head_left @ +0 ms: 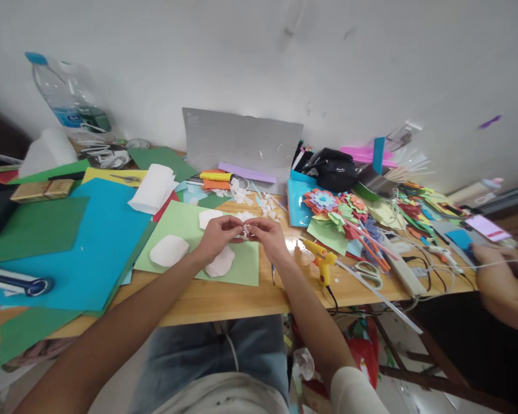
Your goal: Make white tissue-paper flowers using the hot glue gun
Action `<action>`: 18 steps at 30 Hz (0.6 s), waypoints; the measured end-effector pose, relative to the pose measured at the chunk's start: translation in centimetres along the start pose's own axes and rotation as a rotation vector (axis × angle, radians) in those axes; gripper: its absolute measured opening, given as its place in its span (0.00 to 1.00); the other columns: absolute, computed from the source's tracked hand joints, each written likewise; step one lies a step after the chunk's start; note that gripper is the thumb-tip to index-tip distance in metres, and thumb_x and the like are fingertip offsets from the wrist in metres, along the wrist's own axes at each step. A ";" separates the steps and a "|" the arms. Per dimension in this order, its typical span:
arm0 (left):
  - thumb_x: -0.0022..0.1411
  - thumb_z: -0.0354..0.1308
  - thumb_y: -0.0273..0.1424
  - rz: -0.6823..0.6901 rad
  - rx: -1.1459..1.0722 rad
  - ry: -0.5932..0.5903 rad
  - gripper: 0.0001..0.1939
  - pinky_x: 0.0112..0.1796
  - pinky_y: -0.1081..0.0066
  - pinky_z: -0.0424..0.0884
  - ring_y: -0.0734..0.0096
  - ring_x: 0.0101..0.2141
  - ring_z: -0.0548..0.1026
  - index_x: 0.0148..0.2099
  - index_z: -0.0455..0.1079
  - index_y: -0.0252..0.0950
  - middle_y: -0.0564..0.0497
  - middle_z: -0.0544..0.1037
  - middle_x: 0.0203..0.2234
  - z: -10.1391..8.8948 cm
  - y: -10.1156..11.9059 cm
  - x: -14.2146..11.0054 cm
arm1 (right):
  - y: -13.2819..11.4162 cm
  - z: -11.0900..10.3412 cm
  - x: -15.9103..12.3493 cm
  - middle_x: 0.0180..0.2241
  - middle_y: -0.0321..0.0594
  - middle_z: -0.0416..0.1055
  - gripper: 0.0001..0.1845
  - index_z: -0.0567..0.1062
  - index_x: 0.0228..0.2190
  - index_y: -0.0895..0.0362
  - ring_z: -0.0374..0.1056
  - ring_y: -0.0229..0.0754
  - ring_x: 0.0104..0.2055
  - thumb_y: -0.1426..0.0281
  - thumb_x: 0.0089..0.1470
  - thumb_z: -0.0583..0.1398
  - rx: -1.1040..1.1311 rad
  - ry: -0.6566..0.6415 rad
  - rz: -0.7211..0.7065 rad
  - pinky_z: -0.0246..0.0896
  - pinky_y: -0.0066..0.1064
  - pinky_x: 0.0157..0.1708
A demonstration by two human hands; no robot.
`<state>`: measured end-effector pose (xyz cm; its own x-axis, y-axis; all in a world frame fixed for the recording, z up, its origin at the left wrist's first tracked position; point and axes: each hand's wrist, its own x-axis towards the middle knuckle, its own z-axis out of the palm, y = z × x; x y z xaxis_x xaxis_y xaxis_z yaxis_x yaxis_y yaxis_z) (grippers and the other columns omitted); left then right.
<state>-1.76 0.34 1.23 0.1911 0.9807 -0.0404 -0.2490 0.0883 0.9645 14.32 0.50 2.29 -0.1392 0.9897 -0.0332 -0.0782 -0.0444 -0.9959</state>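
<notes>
My left hand (221,233) and my right hand (265,234) meet above a light green paper sheet (246,270). Between their fingertips they pinch a small piece of white paper (245,229), mostly covered by the fingers. On the green sheet lie rounded white paper pieces: one at the left (169,250), one below my hands (220,262) and one behind my left hand (209,218). White paper scraps (267,206) are scattered just beyond my hands. A slim dark pen-like tool (273,274) rests beside the sheet, near my right wrist.
To the right are a yellow glue gun (323,261), scissors (370,274), layered paper flowers (323,201) and a power strip (401,267). Blue paper (107,230) and a paper trimmer (17,282) lie left. A co-worker's hand (498,276) is at the far right.
</notes>
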 end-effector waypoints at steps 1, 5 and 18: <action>0.49 0.69 0.38 0.006 -0.004 0.004 0.14 0.36 0.64 0.79 0.69 0.32 0.77 0.35 0.73 0.35 0.50 0.78 0.29 0.0 0.0 0.0 | 0.0 0.0 0.0 0.27 0.35 0.75 0.12 0.80 0.31 0.54 0.69 0.35 0.28 0.62 0.42 0.67 0.014 -0.006 -0.003 0.68 0.30 0.32; 0.49 0.68 0.38 0.042 0.006 0.009 0.14 0.36 0.64 0.79 0.69 0.33 0.76 0.35 0.74 0.35 0.51 0.77 0.29 0.1 0.2 0.0 | 0.0 -0.2 0.1 0.26 0.34 0.74 0.09 0.79 0.29 0.54 0.68 0.35 0.28 0.64 0.42 0.67 0.058 -0.020 -0.003 0.69 0.30 0.33; 0.54 0.64 0.39 0.079 0.004 0.012 0.13 0.37 0.64 0.78 0.68 0.34 0.76 0.35 0.72 0.34 0.50 0.77 0.30 0.3 0.8 -0.3 | -0.1 0.0 -0.1 0.26 0.36 0.72 0.11 0.78 0.25 0.55 0.68 0.37 0.29 0.60 0.46 0.65 -0.002 0.017 -0.086 0.70 0.32 0.33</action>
<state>-1.72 0.08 2.06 0.1597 0.9866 0.0331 -0.2592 0.0095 0.9658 14.29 0.43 2.36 -0.1151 0.9920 0.0510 -0.0867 0.0411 -0.9954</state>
